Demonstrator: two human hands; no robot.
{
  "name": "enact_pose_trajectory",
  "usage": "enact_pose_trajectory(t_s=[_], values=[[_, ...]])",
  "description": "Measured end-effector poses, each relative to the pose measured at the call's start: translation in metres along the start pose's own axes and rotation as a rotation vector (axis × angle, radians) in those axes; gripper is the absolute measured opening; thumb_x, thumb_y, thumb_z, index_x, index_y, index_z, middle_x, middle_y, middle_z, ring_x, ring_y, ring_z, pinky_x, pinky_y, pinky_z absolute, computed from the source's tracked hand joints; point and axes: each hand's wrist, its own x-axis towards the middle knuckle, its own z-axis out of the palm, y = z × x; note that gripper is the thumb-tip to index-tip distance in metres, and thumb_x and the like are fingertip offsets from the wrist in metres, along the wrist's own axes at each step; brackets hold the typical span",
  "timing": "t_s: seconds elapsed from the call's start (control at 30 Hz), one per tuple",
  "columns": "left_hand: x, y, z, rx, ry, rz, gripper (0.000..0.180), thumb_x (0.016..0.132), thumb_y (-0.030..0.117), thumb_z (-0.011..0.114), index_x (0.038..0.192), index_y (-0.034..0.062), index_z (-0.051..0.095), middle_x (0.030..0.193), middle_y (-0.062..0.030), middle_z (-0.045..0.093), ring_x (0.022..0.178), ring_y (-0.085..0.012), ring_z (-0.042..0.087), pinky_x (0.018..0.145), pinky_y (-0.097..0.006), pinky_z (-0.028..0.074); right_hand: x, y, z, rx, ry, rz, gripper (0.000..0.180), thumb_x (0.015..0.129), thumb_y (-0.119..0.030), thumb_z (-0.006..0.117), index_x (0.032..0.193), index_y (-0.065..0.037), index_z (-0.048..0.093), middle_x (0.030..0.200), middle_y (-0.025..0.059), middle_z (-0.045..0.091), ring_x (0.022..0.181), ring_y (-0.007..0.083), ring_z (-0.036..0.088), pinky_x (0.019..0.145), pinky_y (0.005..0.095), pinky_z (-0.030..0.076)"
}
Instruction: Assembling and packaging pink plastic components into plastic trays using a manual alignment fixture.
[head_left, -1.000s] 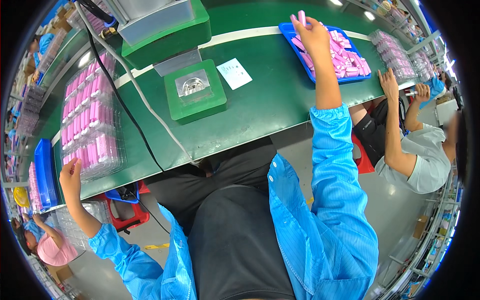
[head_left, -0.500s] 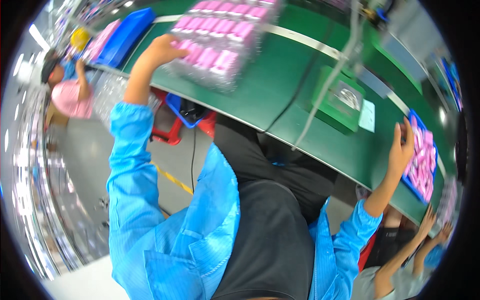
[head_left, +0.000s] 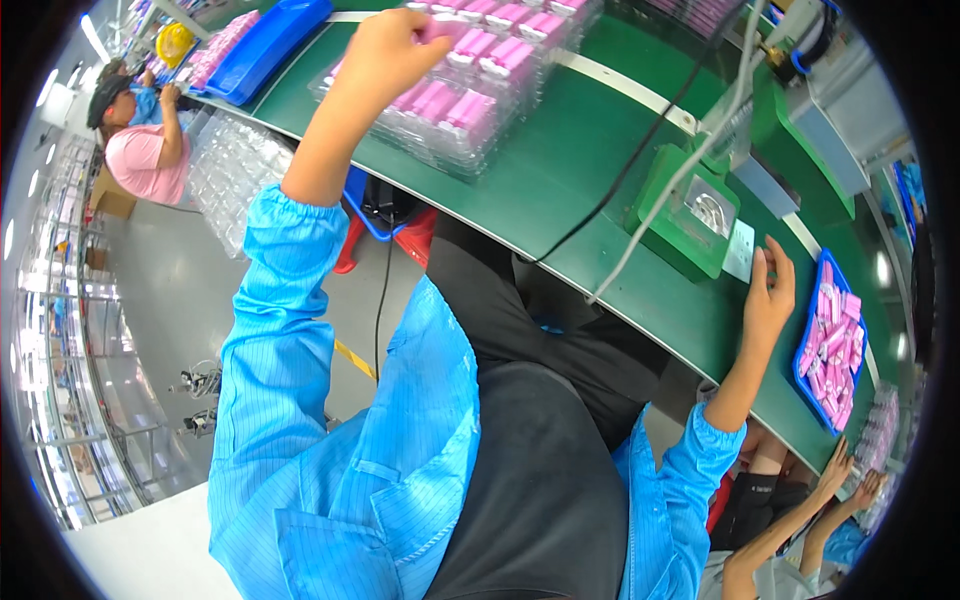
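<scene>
My left hand (head_left: 385, 60) is over a clear plastic tray (head_left: 420, 145) at the upper left, its fingers curled and partly hidden behind the back of the hand. Whatever they grip, if anything, cannot be made out. Rows of pink blocks with white ends, like small battery packs (head_left: 468, 110), fill the tray. At the right, my right hand (head_left: 768, 300) is raised above the bench with its fingers apart and nothing in it. It is between a green fixture (head_left: 665, 225) with a metal part in its recess and a blue bin (head_left: 803, 375) heaped with pink pieces (head_left: 832, 345).
A black cable (head_left: 610, 190) and a grey hose (head_left: 650, 215) cross the green bench (head_left: 560, 130). Beside the fixture lies a pale card (head_left: 739, 252). A blue tray (head_left: 265, 55) is at the far left, near a person in pink (head_left: 145, 160). Another person's hands (head_left: 835, 470) work at lower right.
My left hand has moved right and farther away across the pink rows. My right hand has shifted left, away from the blue bin and closer to the green fixture.
</scene>
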Motion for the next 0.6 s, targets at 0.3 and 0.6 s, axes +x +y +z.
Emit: enact_pose_trajectory(t_s=[0.3, 0.6], values=[[-0.015, 0.187, 0.091, -1.339, -0.479, 0.080, 0.026, 0.089, 0.023, 0.072, 0.103, 0.0002, 0.073, 0.088, -0.0028, 0.070, 0.081, -0.0097, 0.060, 0.072, -0.026, 0.048, 0.001, -0.033, 0.000, 0.019, -0.001, -0.101, 0.023, 0.089, -0.013, 0.068, 0.112, -0.006, 0.069, 0.100, 0.0089, 0.066, 0.094, 0.0184, 0.065, 0.080, 0.0306, 0.050], [-0.018, 0.229, 0.107, -0.895, -0.468, 0.346, 0.035, 0.083, 0.027, 0.076, 0.104, -0.0001, 0.070, 0.088, -0.0167, 0.071, 0.077, -0.0276, 0.067, 0.072, -0.036, 0.053, 0.011, -0.064, -0.001, 0.318, -0.140, -0.126, 0.027, 0.086, -0.013, 0.071, 0.111, -0.003, 0.070, 0.098, 0.0081, 0.068, 0.087, 0.0169, 0.062, 0.075, 0.0294, 0.047]])
